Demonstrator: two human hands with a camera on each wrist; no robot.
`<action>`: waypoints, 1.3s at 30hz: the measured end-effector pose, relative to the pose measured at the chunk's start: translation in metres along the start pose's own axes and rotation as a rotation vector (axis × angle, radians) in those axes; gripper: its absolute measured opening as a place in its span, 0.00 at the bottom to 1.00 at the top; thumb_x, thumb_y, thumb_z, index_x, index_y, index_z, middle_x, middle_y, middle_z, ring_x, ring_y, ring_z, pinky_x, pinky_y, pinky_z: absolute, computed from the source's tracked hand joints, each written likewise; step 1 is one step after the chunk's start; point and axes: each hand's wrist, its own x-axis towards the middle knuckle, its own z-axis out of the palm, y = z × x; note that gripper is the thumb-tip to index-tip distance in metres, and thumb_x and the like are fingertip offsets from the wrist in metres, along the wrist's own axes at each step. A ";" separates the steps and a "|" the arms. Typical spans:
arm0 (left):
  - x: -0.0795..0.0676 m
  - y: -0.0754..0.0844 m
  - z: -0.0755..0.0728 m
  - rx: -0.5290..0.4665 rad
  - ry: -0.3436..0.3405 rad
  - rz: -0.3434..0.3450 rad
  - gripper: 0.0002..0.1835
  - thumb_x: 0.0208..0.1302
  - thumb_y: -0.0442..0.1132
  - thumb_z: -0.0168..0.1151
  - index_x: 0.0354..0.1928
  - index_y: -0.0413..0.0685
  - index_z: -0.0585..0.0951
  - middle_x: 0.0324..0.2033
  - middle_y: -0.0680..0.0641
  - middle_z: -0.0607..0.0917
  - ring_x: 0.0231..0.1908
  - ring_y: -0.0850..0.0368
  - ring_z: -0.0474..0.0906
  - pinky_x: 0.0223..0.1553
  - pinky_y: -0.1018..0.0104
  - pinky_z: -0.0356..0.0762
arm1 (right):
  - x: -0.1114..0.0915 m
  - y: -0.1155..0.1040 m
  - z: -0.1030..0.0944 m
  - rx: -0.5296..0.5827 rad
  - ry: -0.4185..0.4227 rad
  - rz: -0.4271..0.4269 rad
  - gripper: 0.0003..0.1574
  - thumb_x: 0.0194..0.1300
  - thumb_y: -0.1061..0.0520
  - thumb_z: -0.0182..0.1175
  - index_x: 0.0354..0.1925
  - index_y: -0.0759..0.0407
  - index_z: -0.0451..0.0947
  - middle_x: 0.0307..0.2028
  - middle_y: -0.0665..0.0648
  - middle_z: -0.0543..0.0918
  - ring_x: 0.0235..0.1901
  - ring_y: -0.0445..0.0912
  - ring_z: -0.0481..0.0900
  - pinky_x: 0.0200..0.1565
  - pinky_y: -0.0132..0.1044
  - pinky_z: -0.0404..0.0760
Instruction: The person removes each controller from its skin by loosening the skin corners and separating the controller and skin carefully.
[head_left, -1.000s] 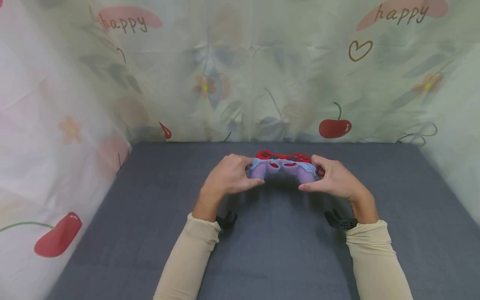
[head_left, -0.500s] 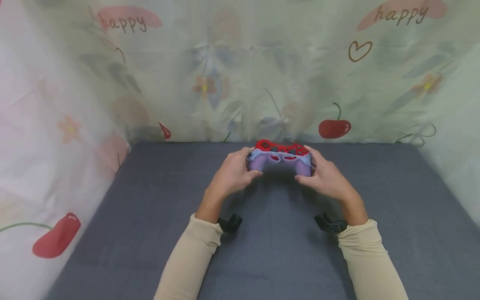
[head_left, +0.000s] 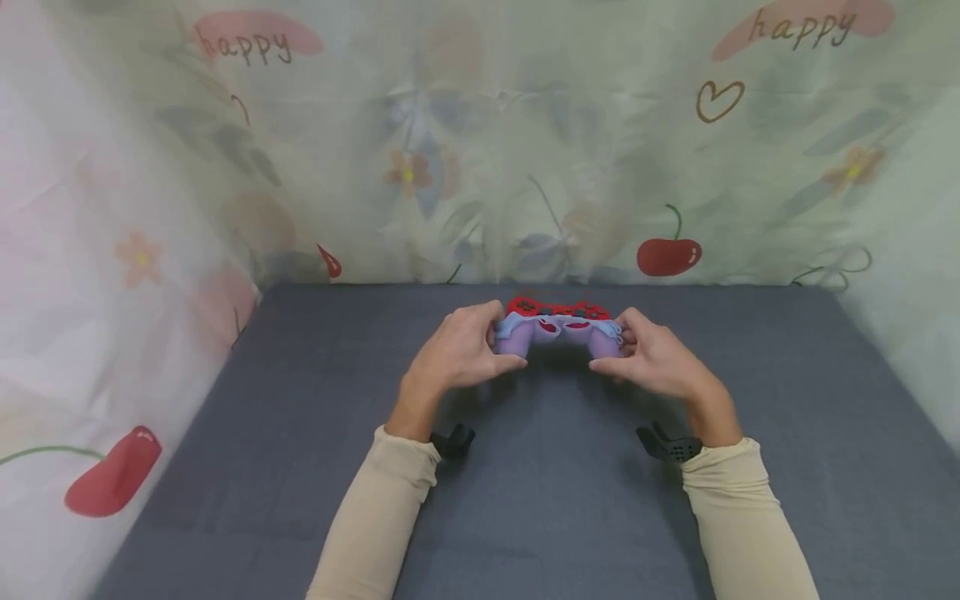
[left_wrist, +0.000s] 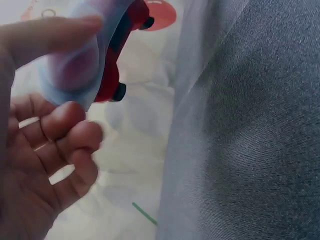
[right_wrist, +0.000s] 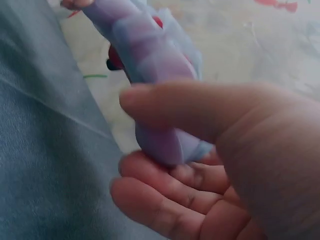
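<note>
A red game controller (head_left: 558,310) with dark buttons is held above the table, partly covered by a soft purple and pale blue sleeve (head_left: 515,340). The sleeve covers both grips; the red top face shows above its edge. My left hand (head_left: 461,346) holds the left grip, thumb on the near side, as the left wrist view also shows with the sleeve (left_wrist: 75,65) under the thumb. On the other side my right hand (head_left: 660,350) grips the right end between thumb and fingers. Its thumb lies across the sleeve (right_wrist: 155,60) in the right wrist view.
A grey cloth (head_left: 555,517) covers the table. Behind it hangs a patterned curtain (head_left: 480,167), and another printed sheet (head_left: 112,333) stands along the left. Black wrist mounts (head_left: 453,442) sit inside the beige sleeves.
The controller rose and showed more of its face half a second ago, then came down and tilted back. My right hand is slightly further left than a second ago.
</note>
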 end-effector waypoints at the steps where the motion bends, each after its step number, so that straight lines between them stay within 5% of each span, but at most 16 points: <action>1: 0.000 -0.002 0.001 -0.003 0.009 0.023 0.21 0.53 0.56 0.75 0.33 0.59 0.71 0.25 0.54 0.76 0.25 0.59 0.74 0.28 0.65 0.71 | 0.000 0.002 0.001 0.007 0.001 0.003 0.31 0.62 0.46 0.73 0.47 0.57 0.63 0.26 0.55 0.82 0.26 0.45 0.82 0.32 0.36 0.77; 6: 0.001 -0.012 0.001 -0.061 0.050 0.133 0.21 0.52 0.53 0.74 0.28 0.58 0.68 0.21 0.54 0.72 0.22 0.62 0.69 0.26 0.67 0.66 | 0.001 0.010 0.002 0.031 0.030 -0.016 0.32 0.58 0.45 0.76 0.39 0.56 0.63 0.21 0.51 0.67 0.21 0.41 0.67 0.25 0.36 0.69; 11: 0.002 -0.016 0.002 -0.106 0.045 0.170 0.20 0.52 0.53 0.73 0.27 0.58 0.69 0.21 0.54 0.71 0.22 0.62 0.68 0.26 0.67 0.65 | 0.001 0.015 0.003 0.092 0.036 -0.038 0.32 0.58 0.47 0.76 0.35 0.58 0.61 0.19 0.49 0.59 0.19 0.39 0.58 0.23 0.37 0.63; 19: 0.003 -0.019 0.003 -0.092 -0.004 0.153 0.21 0.55 0.55 0.73 0.27 0.55 0.70 0.21 0.54 0.69 0.23 0.61 0.66 0.26 0.67 0.62 | 0.003 0.022 0.007 0.137 0.007 -0.046 0.31 0.58 0.47 0.76 0.32 0.59 0.63 0.17 0.46 0.60 0.18 0.38 0.59 0.22 0.38 0.63; 29: 0.005 -0.028 0.010 0.038 -0.125 0.068 0.23 0.58 0.60 0.72 0.29 0.54 0.71 0.20 0.53 0.68 0.22 0.61 0.64 0.26 0.67 0.59 | 0.010 0.030 0.017 0.081 -0.017 -0.014 0.34 0.56 0.41 0.77 0.28 0.55 0.62 0.16 0.45 0.59 0.17 0.37 0.56 0.20 0.36 0.59; 39: 0.006 -0.027 0.015 0.108 -0.137 0.005 0.24 0.56 0.62 0.72 0.27 0.54 0.72 0.20 0.54 0.68 0.23 0.61 0.66 0.26 0.67 0.60 | 0.012 0.030 0.023 0.032 -0.010 0.021 0.34 0.56 0.38 0.76 0.26 0.54 0.63 0.15 0.44 0.58 0.17 0.38 0.55 0.20 0.35 0.58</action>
